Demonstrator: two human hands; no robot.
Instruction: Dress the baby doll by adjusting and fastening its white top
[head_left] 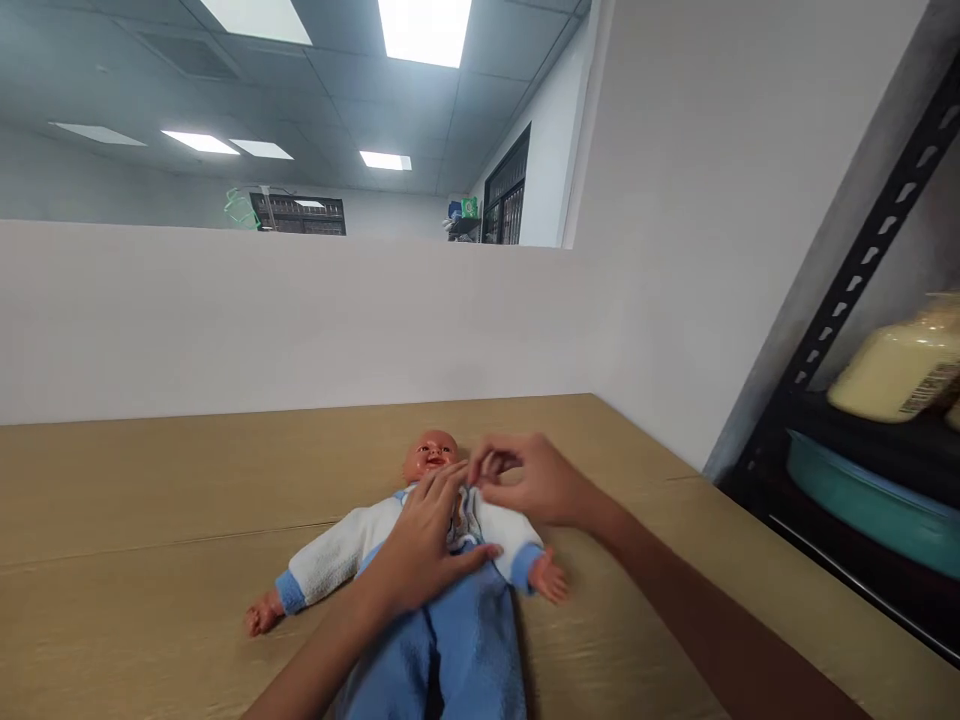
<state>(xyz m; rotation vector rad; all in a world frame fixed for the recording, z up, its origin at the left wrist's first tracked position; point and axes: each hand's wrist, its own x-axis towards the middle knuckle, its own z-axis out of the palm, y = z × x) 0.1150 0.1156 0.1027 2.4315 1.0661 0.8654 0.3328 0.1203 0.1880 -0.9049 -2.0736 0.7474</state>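
Note:
A baby doll (431, 452) lies on its back on the brown table, its arms spread and its head toward the wall. It wears a white fleece jacket (334, 555) with blue cuffs, parted at the chest, and blue trousers (480, 640). My left hand (427, 545) rests on the doll's chest with fingers stretched and thumb out to the right. At the collar on the right side, my right hand (529, 482) has its fingers bent into a pinch on the jacket's edge. Its fingertips are small and partly hidden.
The cardboard-coloured tabletop (150, 490) meets a low white wall (300, 320) behind and a taller one at right. On a black rack (847, 290) at the right stand a cream-coloured bottle (892, 370) and a teal basin (870, 500).

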